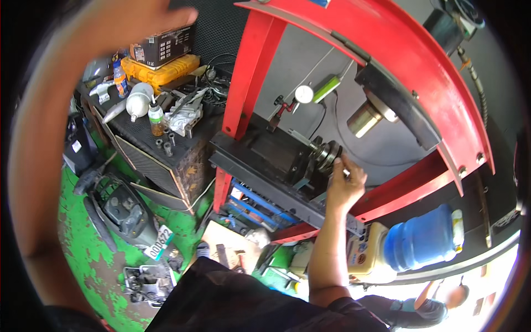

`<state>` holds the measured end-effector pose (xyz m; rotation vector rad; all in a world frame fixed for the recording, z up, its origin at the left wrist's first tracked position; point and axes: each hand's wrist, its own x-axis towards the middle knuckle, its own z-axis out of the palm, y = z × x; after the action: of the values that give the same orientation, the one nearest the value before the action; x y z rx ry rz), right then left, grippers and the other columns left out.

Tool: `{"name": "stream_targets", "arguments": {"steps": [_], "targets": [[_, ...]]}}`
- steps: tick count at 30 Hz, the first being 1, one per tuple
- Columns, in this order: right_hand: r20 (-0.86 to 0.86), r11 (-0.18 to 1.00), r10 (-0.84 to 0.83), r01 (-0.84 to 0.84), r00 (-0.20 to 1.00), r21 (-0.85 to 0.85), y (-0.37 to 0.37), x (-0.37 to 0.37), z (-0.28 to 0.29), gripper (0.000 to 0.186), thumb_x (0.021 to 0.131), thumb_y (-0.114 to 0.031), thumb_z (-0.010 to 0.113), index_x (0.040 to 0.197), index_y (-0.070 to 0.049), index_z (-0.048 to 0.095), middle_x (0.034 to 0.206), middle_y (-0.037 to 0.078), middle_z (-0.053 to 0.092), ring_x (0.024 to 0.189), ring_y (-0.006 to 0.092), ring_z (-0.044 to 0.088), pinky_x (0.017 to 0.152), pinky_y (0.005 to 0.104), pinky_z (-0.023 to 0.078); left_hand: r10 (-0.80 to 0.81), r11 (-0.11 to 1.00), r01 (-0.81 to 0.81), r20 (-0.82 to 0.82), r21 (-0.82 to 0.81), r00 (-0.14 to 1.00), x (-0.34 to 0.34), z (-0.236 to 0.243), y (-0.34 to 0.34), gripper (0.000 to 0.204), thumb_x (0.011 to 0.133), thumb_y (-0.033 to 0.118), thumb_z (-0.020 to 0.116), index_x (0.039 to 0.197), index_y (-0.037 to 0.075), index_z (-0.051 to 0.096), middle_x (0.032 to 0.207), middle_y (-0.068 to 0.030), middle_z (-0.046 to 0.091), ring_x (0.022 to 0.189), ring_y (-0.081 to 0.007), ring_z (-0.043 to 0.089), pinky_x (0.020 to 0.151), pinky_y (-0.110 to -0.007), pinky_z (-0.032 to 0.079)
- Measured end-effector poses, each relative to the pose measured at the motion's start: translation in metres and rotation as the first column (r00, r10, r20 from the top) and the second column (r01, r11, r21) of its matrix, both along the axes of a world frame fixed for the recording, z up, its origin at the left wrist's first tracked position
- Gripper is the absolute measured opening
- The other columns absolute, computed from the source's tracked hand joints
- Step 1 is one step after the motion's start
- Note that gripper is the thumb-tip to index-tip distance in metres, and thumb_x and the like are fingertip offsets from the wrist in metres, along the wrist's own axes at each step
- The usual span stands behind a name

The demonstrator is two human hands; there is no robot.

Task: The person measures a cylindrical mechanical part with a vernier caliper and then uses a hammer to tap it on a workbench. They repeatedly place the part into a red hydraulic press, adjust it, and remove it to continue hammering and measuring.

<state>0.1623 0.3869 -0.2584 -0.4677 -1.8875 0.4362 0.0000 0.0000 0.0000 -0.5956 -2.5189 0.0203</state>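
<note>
My right hand [346, 182] reaches in to a metal crankshaft [324, 154], its fingers closed round the near end of the shaft. The crankshaft lies across dark supports on the black bed [260, 174] of a red press frame [255, 72]. Just behind it a round white dial gauge [303, 94] sits on a small red clamp arm. My left hand [138, 19] is raised at the top left, partly cut off by the picture's edge. One digit is stretched out, and I see nothing held there. It appears over a black printed box [165, 47].
A yellow case [157, 72], bottles and sockets crowd the dark bench [182, 157] at left. The press ram [365, 119] hangs above the bed. A blue water jug [420, 238] lies at right. Scooter parts [124, 213] rest on the green floor; another person [412, 310] is at lower right.
</note>
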Motion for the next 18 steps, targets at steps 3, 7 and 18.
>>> {"name": "stream_targets", "arguments": {"steps": [3,7,18], "targets": [[-0.142,0.997,-0.007,0.018,0.99,0.074,-0.015,0.005,0.01,0.021,0.084,-0.005,0.083,0.105,-0.005,0.08,0.097,0.007,0.076,0.092,0.0214,0.065,0.083,0.0345,0.052,-0.387,0.906,0.414,-0.225,0.085,0.894,0.001,-0.073,-0.023,0.05,0.092,0.034,0.076,0.133,0.008,0.067,0.109,-0.0169,0.074,0.089,-0.0295,0.07,0.08,-0.04,0.055],[-0.137,0.996,-0.036,0.046,0.99,0.071,-0.001,-0.011,-0.002,0.018,0.085,-0.008,0.083,0.102,-0.007,0.081,0.097,0.006,0.076,0.093,0.0229,0.065,0.084,0.0343,0.053,-0.421,0.887,0.372,0.145,0.274,0.896,0.031,-0.135,0.0,0.05,0.09,0.032,0.078,0.134,0.009,0.068,0.104,-0.0155,0.075,0.088,-0.0298,0.072,0.078,-0.041,0.057],[-0.162,0.993,-0.111,0.117,0.98,0.024,-0.015,-0.014,0.009,0.015,0.086,-0.011,0.081,0.101,-0.009,0.082,0.098,0.004,0.077,0.091,0.0216,0.063,0.084,0.0331,0.052,-0.599,0.781,0.331,0.483,0.53,0.639,0.001,-0.301,0.019,0.045,0.092,0.028,0.078,0.13,0.006,0.07,0.084,-0.009,0.073,0.073,-0.0215,0.067,0.07,-0.036,0.055]]}}
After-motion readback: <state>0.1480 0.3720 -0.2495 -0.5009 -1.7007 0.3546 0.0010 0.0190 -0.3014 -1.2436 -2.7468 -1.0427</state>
